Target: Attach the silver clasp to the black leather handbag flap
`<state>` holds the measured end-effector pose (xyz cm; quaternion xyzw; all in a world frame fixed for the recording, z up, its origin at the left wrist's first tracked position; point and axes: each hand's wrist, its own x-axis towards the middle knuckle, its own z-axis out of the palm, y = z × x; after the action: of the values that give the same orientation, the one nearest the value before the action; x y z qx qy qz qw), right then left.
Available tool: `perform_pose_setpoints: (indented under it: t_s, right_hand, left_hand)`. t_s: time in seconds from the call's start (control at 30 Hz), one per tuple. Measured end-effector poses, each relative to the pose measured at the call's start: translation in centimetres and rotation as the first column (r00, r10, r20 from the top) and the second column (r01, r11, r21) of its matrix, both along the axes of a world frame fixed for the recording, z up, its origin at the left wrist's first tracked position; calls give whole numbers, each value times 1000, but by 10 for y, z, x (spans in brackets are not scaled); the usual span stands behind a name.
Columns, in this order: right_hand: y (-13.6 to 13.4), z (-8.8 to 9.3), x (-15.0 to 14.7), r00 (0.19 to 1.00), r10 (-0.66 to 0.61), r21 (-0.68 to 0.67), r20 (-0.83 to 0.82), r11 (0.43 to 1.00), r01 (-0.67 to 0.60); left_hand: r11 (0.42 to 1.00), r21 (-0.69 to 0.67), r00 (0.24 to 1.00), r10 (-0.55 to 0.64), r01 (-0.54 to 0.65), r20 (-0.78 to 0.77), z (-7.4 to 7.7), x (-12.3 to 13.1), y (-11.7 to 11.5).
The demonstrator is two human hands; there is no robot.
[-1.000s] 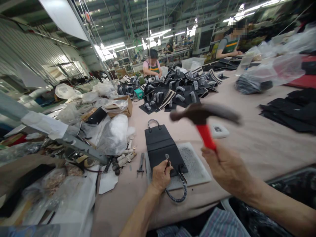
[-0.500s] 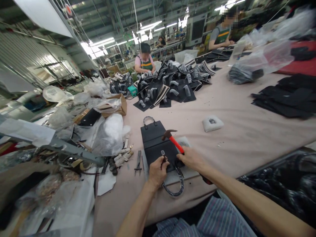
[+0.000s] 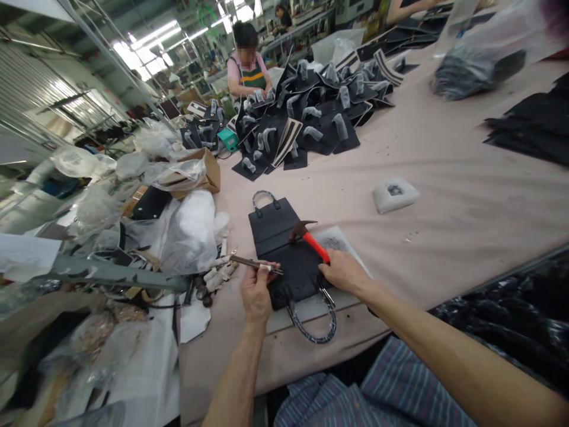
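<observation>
A black bag body [image 3: 273, 230] lies unfolded in front of me, a plastic-wrapped handle at each end. My left hand [image 3: 256, 292] is closed on a pronged metal punch [image 3: 251, 261], held nearly level over the bag's left edge with its prongs pointing right. Wrapped round the red handle of a claw hammer [image 3: 316, 247], my right hand [image 3: 347, 271] rests at the bag's right side. The hammer's head is above the middle of the bag. Beside the near handle [image 3: 313, 339] shows a thin shiny rod [image 3: 328, 295]. Under the bag is a pale slab [image 3: 340, 238], partly covered.
Black bag pieces with wrapped handles [image 3: 306, 112] are heaped at the back, where a co-worker [image 3: 248, 65] sits. A white wrapped block [image 3: 395, 194] lies to the right. Plastic bags [image 3: 191, 228], a cardboard box [image 3: 210, 171] and a metal bar [image 3: 120, 273] crowd the left.
The pronged punch, earlier on the table left of the bag, is now in my left hand. The small dark tool that hand held is out of it. The hammer stays in my right hand.
</observation>
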<state>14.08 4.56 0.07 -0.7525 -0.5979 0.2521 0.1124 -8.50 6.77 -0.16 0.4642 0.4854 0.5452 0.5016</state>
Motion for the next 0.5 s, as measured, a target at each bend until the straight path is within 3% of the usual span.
perform_pose_setpoints:
  t_s: [0.13, 0.23, 0.3, 0.4, 0.5]
  right_hand:
    - [0, 0, 1, 1000, 2, -14, 8, 1000, -2]
    - [1, 1, 1, 1000, -1, -24, 5, 1000, 1]
    - [1, 1, 1, 1000, -9, -32, 8, 999, 9]
    - [1, 0, 0, 1000, -21, -48, 19, 999, 22]
    - [1, 0, -1, 999, -19, -61, 34, 998, 21]
  left_hand:
    - [999, -5, 968, 45, -48, -248, 9, -44, 8]
    - [990, -79, 905, 73, -116, -418, 2, -78, 3]
    - [980, -124, 894, 88, -157, -439, -6, -91, -5]
    - [974, -142, 913, 108, -177, -394, -13, -93, -18]
    - [981, -92, 927, 128, -170, -352, -9, -80, -28]
